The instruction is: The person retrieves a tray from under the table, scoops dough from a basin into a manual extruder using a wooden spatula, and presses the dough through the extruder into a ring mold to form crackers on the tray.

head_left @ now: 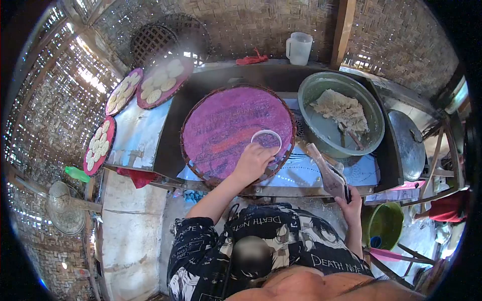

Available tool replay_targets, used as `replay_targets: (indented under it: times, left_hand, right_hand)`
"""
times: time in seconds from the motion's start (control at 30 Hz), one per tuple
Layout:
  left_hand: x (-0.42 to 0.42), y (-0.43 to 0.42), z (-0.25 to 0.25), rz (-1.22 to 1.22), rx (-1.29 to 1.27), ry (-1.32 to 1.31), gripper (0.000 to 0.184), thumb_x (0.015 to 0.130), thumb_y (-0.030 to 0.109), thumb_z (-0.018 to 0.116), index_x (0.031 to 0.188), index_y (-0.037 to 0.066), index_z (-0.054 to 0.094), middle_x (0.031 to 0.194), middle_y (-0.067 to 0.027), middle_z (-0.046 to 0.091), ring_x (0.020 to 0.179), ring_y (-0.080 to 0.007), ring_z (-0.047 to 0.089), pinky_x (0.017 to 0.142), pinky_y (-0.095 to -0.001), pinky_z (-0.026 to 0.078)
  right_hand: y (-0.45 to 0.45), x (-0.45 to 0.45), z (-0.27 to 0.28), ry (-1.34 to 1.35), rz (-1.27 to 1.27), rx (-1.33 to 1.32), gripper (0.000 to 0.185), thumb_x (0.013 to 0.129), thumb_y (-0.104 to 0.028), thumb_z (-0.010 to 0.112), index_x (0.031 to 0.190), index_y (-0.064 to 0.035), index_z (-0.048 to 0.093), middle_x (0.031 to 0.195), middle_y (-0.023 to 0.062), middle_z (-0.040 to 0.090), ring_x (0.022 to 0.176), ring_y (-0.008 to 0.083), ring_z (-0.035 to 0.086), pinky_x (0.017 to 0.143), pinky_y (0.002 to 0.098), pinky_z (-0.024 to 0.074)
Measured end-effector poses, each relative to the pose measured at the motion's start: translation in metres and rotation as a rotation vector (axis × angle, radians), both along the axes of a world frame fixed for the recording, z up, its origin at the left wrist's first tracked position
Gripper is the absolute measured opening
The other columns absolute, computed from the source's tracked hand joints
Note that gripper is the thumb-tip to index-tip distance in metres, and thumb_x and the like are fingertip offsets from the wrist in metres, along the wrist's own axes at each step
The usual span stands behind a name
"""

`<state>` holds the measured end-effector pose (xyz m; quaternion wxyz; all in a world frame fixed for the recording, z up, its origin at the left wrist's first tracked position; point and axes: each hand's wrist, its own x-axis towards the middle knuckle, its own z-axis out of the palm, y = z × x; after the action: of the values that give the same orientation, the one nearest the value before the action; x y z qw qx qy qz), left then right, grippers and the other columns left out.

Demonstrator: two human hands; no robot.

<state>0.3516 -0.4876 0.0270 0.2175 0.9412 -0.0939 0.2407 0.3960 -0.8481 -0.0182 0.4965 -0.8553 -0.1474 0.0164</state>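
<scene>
My left hand (254,163) pinches the near edge of a thin white ring (273,133). The ring rests on or just above the pink-purple cloth (231,115) of a large round tray, over its right side. At the right, near the table's front edge, my right hand (350,204) is wrapped round the dark lower end of a long, flat tool (329,175). The tool's pale, narrow end points up and left toward the tray; its exact kind is unclear. Beyond it, a green basin (307,128) contains a lump of pale dough (341,109) and a spoon (346,131).
Pink round trays (165,83) bearing several pale flat discs stand at the left. A translucent jug (299,48) and a red item (252,59) sit on the back ledge. A dark lidded pot (406,145) is at the right, above a green tub (384,223).
</scene>
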Motion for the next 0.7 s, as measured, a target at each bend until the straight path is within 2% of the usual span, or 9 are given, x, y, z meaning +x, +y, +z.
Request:
replay_targets:
  times: [0.17, 0.27, 0.3, 0.37, 0.43, 0.53, 0.6, 0.67, 0.7]
  left_hand:
    - [-0.002, -0.005, 0.023, 0.033, -0.045, -0.283, 0.029, 0.074, 0.020, 0.063, 0.101, 0.009, 0.059, 0.079, -0.0106, 0.060, 0.082, -0.0274, 0.056, 0.077, -0.0397, 0.041]
    - [-0.018, -0.020, 0.032, 0.006, -0.156, 0.026, 0.026, 0.076, 0.018, 0.061, 0.101, 0.008, 0.059, 0.086, -0.0112, 0.061, 0.086, -0.0287, 0.056, 0.086, -0.0398, 0.040]
    - [-0.016, -0.026, 0.026, -0.195, -0.172, 0.263, 0.031, 0.073, 0.013, 0.062, 0.102, 0.007, 0.057, 0.102, -0.0136, 0.059, 0.097, -0.0308, 0.054, 0.090, -0.0418, 0.038]
    - [-0.010, -0.058, 0.030, -0.439, -0.046, 0.084, 0.040, 0.070, 0.012, 0.060, 0.109, 0.007, 0.053, 0.118, -0.0158, 0.049, 0.109, -0.0326, 0.047, 0.094, -0.0417, 0.035]
    - [-0.010, -0.080, 0.042, -0.295, 0.118, -0.017, 0.048, 0.067, 0.013, 0.059, 0.113, 0.005, 0.049, 0.127, -0.0169, 0.042, 0.115, -0.0343, 0.042, 0.099, -0.0419, 0.031]
    - [0.013, -0.096, 0.070, -0.126, 0.255, -0.205, 0.039, 0.065, 0.011, 0.056, 0.103, 0.001, 0.054, 0.114, -0.0177, 0.051, 0.108, -0.0327, 0.048, 0.090, -0.0393, 0.038]
    - [0.026, -0.094, 0.061, -0.204, 0.021, -0.272, 0.029, 0.066, 0.012, 0.056, 0.092, 0.002, 0.056, 0.098, -0.0151, 0.056, 0.096, -0.0303, 0.053, 0.084, -0.0395, 0.040]
    - [0.028, -0.086, 0.065, -0.216, -0.013, -0.336, 0.022, 0.065, 0.015, 0.056, 0.084, 0.003, 0.057, 0.084, -0.0118, 0.057, 0.084, -0.0277, 0.054, 0.078, -0.0388, 0.041]
    - [0.027, -0.083, 0.076, -0.188, 0.068, -0.357, 0.021, 0.064, 0.017, 0.056, 0.080, 0.004, 0.056, 0.077, -0.0098, 0.056, 0.078, -0.0262, 0.054, 0.074, -0.0380, 0.041]
  right_hand:
    - [0.003, -0.005, 0.012, 0.027, -0.015, 0.119, 0.047, 0.062, -0.009, 0.071, 0.104, 0.0022, 0.054, 0.091, 0.0082, 0.059, 0.084, 0.0158, 0.055, 0.078, 0.0289, 0.0436]
    - [0.005, -0.008, 0.023, 0.136, 0.008, 0.299, 0.047, 0.066, -0.010, 0.068, 0.107, 0.0032, 0.052, 0.094, 0.0071, 0.058, 0.087, 0.0149, 0.053, 0.080, 0.0292, 0.0424]
    - [0.007, -0.008, 0.028, 0.191, 0.025, 0.372, 0.047, 0.067, -0.012, 0.067, 0.108, 0.0037, 0.051, 0.096, 0.0068, 0.057, 0.089, 0.0147, 0.053, 0.081, 0.0293, 0.0418]
    - [0.020, -0.009, 0.040, 0.188, 0.098, 0.550, 0.048, 0.072, -0.016, 0.063, 0.113, 0.0052, 0.047, 0.100, 0.0071, 0.055, 0.093, 0.0150, 0.051, 0.083, 0.0294, 0.0399]
    - [0.031, -0.008, 0.051, 0.149, 0.199, 0.548, 0.051, 0.084, -0.026, 0.050, 0.121, 0.0079, 0.039, 0.110, 0.0093, 0.051, 0.101, 0.0157, 0.046, 0.087, 0.0288, 0.0365]
    - [0.052, -0.008, 0.033, 0.227, 0.254, 0.616, 0.052, 0.089, -0.030, 0.041, 0.124, 0.0081, 0.035, 0.116, 0.0123, 0.048, 0.102, 0.0194, 0.046, 0.089, 0.0312, 0.0358]
    - [0.067, -0.013, 0.028, 0.518, 0.283, 0.746, 0.051, 0.091, -0.045, 0.033, 0.113, -0.0005, 0.044, 0.080, 0.0101, 0.056, 0.070, 0.0146, 0.055, 0.061, 0.0255, 0.0439]
    - [0.066, 0.010, 0.025, -0.043, 0.241, 0.187, 0.055, 0.092, -0.040, 0.029, 0.113, 0.0075, 0.047, 0.116, 0.0223, 0.047, 0.104, 0.0276, 0.046, 0.089, 0.0371, 0.0352]
    - [0.077, 0.015, 0.064, -0.192, 0.241, 0.116, 0.056, 0.092, -0.042, 0.030, 0.109, 0.0076, 0.050, 0.113, 0.0233, 0.048, 0.102, 0.0293, 0.047, 0.088, 0.0373, 0.0357]
